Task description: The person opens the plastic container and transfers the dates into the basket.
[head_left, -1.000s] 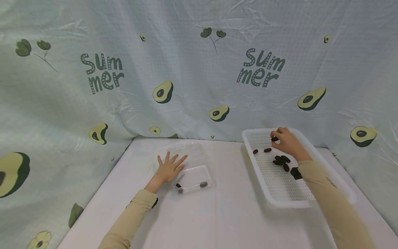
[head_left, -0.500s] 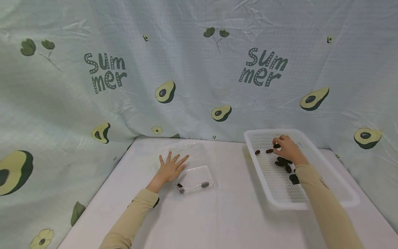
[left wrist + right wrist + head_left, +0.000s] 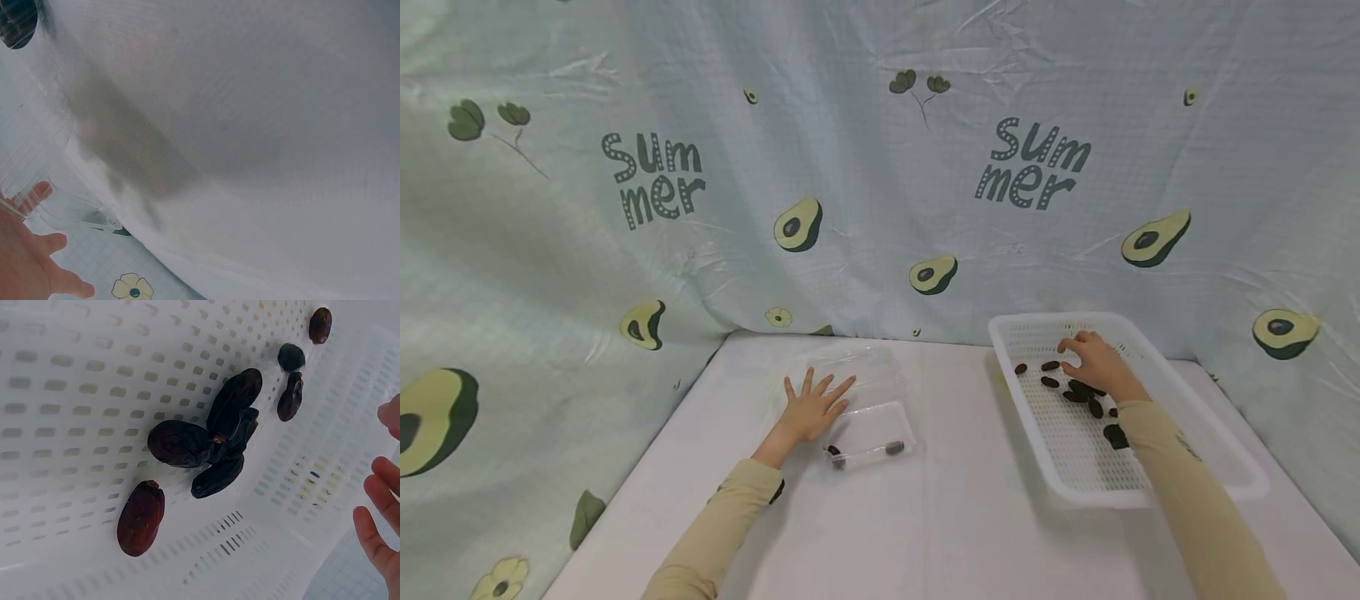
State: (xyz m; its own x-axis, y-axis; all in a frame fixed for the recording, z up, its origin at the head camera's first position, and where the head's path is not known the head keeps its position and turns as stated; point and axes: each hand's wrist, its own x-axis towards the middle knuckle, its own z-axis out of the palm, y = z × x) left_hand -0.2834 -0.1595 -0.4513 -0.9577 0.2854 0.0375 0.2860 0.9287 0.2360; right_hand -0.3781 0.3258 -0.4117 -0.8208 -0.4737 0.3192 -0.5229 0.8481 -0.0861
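Observation:
My left hand [image 3: 807, 414] lies with spread fingers on a clear plastic clamshell box [image 3: 880, 417], at its left side. Inside the box's near edge are dark dates [image 3: 895, 448]; the left wrist view catches a date [image 3: 17, 24] through the plastic. Over the far part of a white perforated basket [image 3: 1037, 450] is my right hand [image 3: 1097, 367], its fingers bent and apart with nothing between them. A single date [image 3: 1050, 382] lies just left of that hand, near a clump of dates [image 3: 219, 440]. A reddish-brown date [image 3: 141, 519] sits apart from the clump.
The white table [image 3: 955, 517] stretches between box and basket. Behind and at the sides hangs a pale curtain [image 3: 865, 183] printed with avocados and lettering. The basket's raised rim [image 3: 1078, 497] surrounds the dates.
My right hand has come down and nearer within the basket and let go of a date, which now lies on the basket floor. The left hand stays on the box.

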